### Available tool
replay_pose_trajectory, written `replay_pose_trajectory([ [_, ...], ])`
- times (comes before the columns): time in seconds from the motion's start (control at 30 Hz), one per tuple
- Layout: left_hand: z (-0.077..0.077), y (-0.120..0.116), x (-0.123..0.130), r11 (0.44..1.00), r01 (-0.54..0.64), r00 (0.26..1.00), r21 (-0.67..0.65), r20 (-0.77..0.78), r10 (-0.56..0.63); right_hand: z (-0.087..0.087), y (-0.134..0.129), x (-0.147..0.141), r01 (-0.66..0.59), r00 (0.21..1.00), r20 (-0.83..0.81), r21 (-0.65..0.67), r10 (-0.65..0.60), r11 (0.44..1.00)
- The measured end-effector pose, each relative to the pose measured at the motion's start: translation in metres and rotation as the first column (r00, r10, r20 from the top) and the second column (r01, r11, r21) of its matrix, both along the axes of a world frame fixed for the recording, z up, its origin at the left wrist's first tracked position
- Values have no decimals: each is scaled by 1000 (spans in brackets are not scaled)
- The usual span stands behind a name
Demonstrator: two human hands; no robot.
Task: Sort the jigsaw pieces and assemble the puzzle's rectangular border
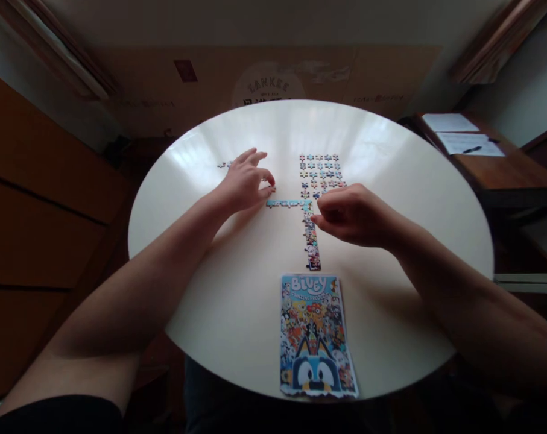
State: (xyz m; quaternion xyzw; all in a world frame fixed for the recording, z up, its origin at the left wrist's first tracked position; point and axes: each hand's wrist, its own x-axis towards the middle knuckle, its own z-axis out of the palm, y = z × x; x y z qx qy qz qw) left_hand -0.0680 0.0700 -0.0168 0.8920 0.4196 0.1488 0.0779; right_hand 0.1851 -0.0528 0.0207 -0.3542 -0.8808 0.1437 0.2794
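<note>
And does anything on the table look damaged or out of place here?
Yes: the Bluey picture sheet at the near edge of the table has a ragged, whitish bottom edge, as if torn, unlike its straighter top.

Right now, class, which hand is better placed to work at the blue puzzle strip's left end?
Probably the left hand: it appears to pinch a puzzle piece just beyond that end of the blue puzzle strip. The right hand is farther away, beside the strip's other end.
</note>
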Motion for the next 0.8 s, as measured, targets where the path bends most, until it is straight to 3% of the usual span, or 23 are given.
replay_pose_trajectory([
  [0.27,-2,4,-1,1000,25,998,-6,51,-25,0,1,0,3,999,50,-31,-2,1000],
  [0.6,5,-7,-5,999,-25,998,23,-49,26,-11,4,-4,-45,999,15,-82,47,996],
  [0.8,9,-7,-10,999,-28,999,47,-31,29,-11,2,-6,-72,997,23,-102,75,992],
])
